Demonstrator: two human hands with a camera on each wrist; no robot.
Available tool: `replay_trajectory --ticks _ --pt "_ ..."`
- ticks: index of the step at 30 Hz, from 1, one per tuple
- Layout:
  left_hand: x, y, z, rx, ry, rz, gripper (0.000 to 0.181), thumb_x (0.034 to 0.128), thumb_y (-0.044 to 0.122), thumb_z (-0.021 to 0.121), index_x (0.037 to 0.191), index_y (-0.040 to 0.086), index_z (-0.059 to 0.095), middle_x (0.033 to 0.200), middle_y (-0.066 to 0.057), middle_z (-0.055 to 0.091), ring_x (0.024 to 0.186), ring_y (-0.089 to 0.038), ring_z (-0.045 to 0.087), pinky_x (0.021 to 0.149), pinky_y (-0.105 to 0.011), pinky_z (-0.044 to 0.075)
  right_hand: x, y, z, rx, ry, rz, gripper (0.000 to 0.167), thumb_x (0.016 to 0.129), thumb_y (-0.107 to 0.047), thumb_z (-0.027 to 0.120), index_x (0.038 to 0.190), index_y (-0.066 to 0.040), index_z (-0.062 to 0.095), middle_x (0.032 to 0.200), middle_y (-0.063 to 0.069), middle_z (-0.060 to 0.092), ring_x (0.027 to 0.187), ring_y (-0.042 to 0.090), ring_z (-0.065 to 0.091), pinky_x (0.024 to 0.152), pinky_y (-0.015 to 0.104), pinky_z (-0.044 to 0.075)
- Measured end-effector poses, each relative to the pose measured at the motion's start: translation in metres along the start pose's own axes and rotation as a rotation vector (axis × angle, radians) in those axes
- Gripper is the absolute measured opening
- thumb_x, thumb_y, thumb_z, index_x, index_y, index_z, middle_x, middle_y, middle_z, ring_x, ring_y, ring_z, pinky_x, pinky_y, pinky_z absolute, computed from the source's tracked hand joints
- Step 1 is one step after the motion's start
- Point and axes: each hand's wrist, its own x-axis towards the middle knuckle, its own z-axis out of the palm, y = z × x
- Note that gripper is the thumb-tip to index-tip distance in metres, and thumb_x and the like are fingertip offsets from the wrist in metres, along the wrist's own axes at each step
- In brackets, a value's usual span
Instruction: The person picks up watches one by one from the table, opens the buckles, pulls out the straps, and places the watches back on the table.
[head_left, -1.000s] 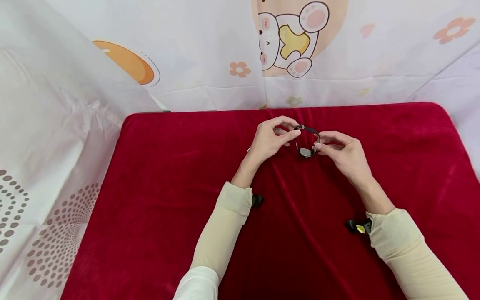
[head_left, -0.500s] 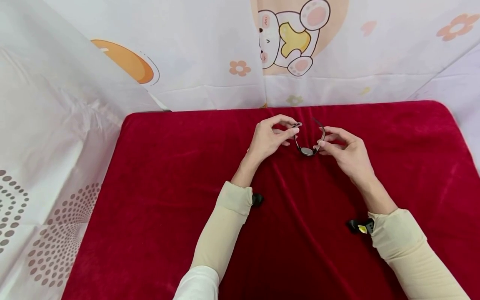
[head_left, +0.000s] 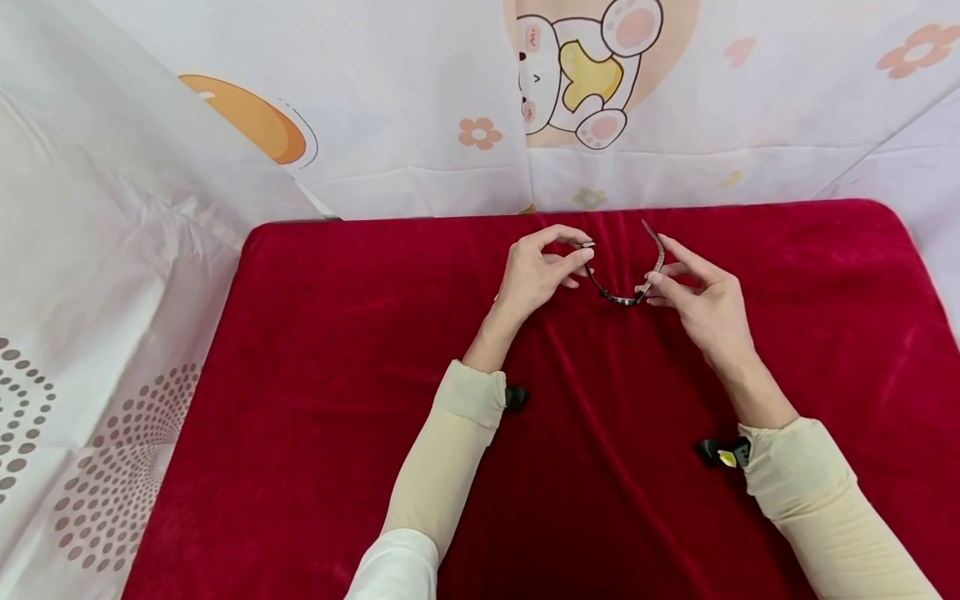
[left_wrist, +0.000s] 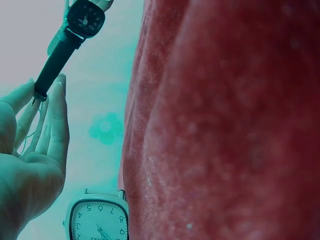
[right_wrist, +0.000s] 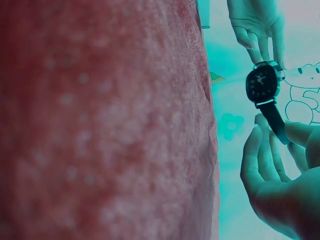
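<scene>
Both hands hold a black wristwatch (head_left: 623, 301) above the red cloth, its strap unfastened and bent into a U. The left hand (head_left: 529, 273) pinches the buckle end between thumb and fingers. Thumb and fingers of the right hand (head_left: 711, 310) grip the other strap half close to the case, and its free tip points up and away. In the left wrist view the square dark dial (left_wrist: 86, 19) hangs beyond the left hand (left_wrist: 35, 145). The right wrist view shows the dial (right_wrist: 262, 84) between both hands, the right hand (right_wrist: 280, 180) nearer.
Red velvet cloth (head_left: 337, 333) covers the table, with patterned white curtains (head_left: 405, 83) behind and at the left. A second watch with a pale dial (left_wrist: 100, 222) shows low in the left wrist view. Black devices (head_left: 516, 398) sit by both sleeve cuffs.
The strap's far half has come away from the buckle end, turning the closed loop into an open U. The right hand has moved slightly right, and the case now appears edge-on.
</scene>
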Motion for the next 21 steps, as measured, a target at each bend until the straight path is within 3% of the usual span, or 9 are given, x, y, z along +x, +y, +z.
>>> replay_trajectory --ticks 16,21 --pt "0.0006 -0.0004 -0.0004 0.007 -0.026 -0.032 0.024 0.0919 0.017 0.073 0.112 0.004 0.071 0.099 -0.004 0.073 0.076 -0.030 0.072 0.070 -0.032 0.060 -0.0018 0.0000 -0.0015 0.030 -0.002 0.038 0.052 0.089 0.009 0.067 0.138 -0.006 0.059 0.091 0.006 0.067 0.073 0.015 0.072 0.065 0.027 0.059" --pt "0.0013 -0.0017 0.0003 0.049 -0.053 -0.084 0.027 0.0921 0.017 0.073 0.115 0.003 0.070 0.100 -0.006 0.073 0.075 -0.030 0.072 0.070 -0.030 0.060 -0.0034 -0.0016 -0.0015 0.001 0.002 0.085 0.052 0.091 0.010 0.064 0.140 -0.008 0.058 0.089 0.004 0.067 0.074 0.015 0.072 0.065 0.028 0.060"
